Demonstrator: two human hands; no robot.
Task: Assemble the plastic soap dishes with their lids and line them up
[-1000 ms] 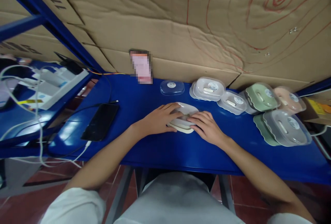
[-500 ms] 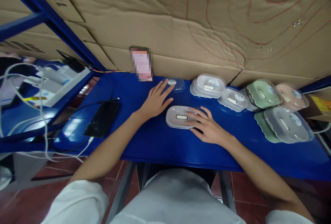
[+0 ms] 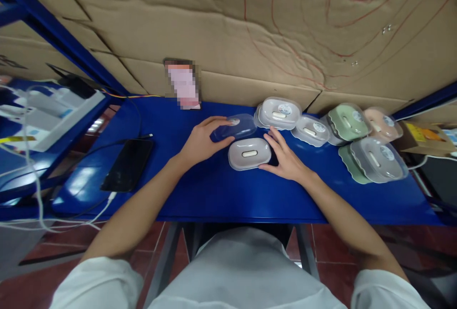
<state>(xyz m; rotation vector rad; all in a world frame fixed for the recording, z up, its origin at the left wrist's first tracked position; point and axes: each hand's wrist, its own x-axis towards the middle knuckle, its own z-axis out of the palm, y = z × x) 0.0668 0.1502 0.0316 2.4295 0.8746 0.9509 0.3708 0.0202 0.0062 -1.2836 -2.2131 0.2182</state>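
A grey oblong soap dish (image 3: 250,154) with a white oval piece in its middle sits on the blue table in front of me. My right hand (image 3: 283,156) curves round its right end, thumb and fingers against the edge. Just behind the dish is a clear plastic lid (image 3: 240,126) bearing a round label. My left hand (image 3: 202,140) grips its left end between thumb and fingers. The lid looks slightly raised, though its lower edge is hard to make out.
Grey lidded dishes (image 3: 280,114), a green one (image 3: 348,121) and a pink one (image 3: 383,123) stand at the right. A black phone (image 3: 128,164) with cables lies left; another phone (image 3: 183,85) leans on the cardboard (image 3: 221,47). An open carton (image 3: 424,137) is far right.
My left hand has gone from resting over the lid to gripping it, and the lid has come nearer the dish. My right hand has shifted from the dish's top to its right end.
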